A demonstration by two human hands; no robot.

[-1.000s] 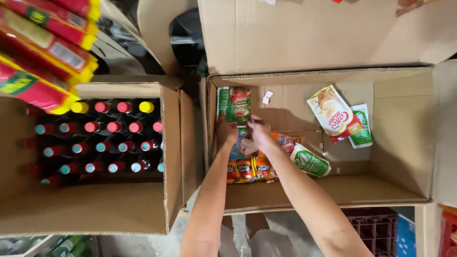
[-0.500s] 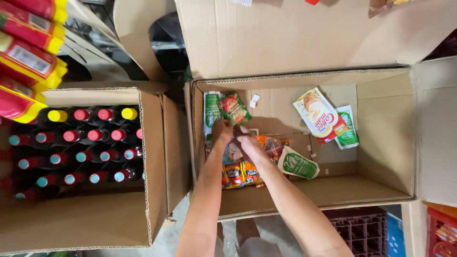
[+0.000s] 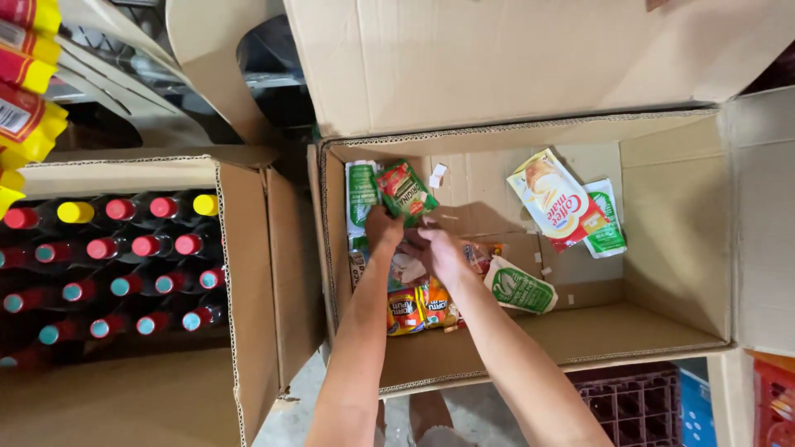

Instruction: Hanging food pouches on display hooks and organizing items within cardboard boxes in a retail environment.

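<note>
I see my left hand (image 3: 383,228) pinching a green-and-red sachet (image 3: 404,190) inside the open cardboard box (image 3: 679,248); my right hand (image 3: 443,252), just beside it, rests loosely open on the packet pile (image 3: 418,302) below.

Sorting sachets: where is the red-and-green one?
In the head view, the red-and-green sachet is in the open cardboard box, at its far-left corner, just above the left hand.

I note a left cardboard box (image 3: 248,273) of capped bottles (image 3: 124,248), red crate (image 3: 633,406) below, and a white-and-red pouch (image 3: 553,199) lying apart.
</note>
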